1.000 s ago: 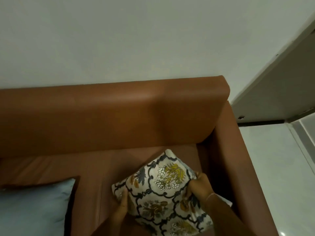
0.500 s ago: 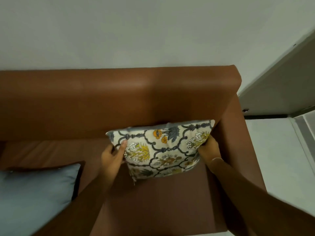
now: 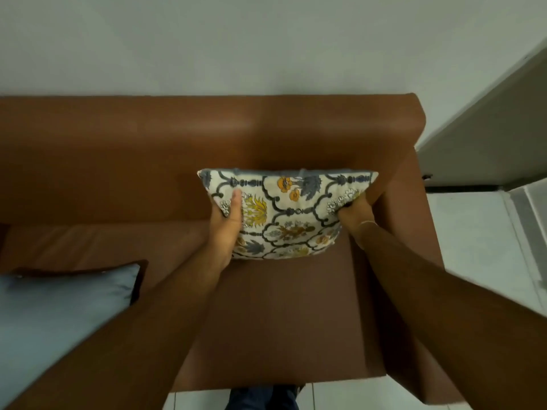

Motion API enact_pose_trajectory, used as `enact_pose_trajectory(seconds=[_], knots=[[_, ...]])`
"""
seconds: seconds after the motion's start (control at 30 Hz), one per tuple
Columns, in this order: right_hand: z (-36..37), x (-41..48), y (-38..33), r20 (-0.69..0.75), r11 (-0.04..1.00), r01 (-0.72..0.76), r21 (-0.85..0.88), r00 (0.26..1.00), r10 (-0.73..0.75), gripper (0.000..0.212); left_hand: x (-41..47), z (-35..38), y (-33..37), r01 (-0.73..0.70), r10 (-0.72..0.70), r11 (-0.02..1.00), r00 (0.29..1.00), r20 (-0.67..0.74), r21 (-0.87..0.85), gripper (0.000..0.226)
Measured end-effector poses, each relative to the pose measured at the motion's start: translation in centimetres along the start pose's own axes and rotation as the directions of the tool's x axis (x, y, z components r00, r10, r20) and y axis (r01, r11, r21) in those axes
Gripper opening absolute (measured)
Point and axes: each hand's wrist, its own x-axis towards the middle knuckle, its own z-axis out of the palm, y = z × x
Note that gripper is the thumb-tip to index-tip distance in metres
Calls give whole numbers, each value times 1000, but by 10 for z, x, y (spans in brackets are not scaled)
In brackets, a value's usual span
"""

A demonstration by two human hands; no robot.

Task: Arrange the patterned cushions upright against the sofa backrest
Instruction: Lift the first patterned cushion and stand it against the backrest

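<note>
Cushion w/ the floral pattern stands upright on the sofa seat, back edge right up against the backrest, at the right end by the armrest. You've got both hands on it: your left hand is clamped on the cushion's left edge, thumb laid across the printed front, other fingers hidden behind. Your right hand is closed on the upper right corner, fabric bunched in the grip, a thin band at the wrist. Cushion leans a touch, top edge close to level. Over on the left of the seat lies a pale blue cushion w/ dark piping, flat, well apart from the patterned one. White wall behind the sofa, pale floor tiles to the right.
</note>
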Motion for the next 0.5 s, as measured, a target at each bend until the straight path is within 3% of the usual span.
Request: enact_pose_trajectory(seconds=[0.13,0.23,0.33,0.4,0.5], knots=[[3,-8,3,-54,999,-8,47,998,11,79,7,-6,4,34,-32,999,997,-64,21,77],[3,-25,10,-133,999,-37,8,990,37,62,7,-12,2,67,-61,996,992,-107,53,101],[1,-57,20,-285,988,-15,-151,958,-29,64,-5,-10,10,115,-85,985,973,-214,132,120],[3,-81,19,-368,936,51,-349,911,-187,68,-24,-17,12,49,45,938,964,-261,344,124],[11,-110,3,-238,798,216,-562,882,-406,72,-59,-36,2,-203,397,710,906,-145,675,88]])
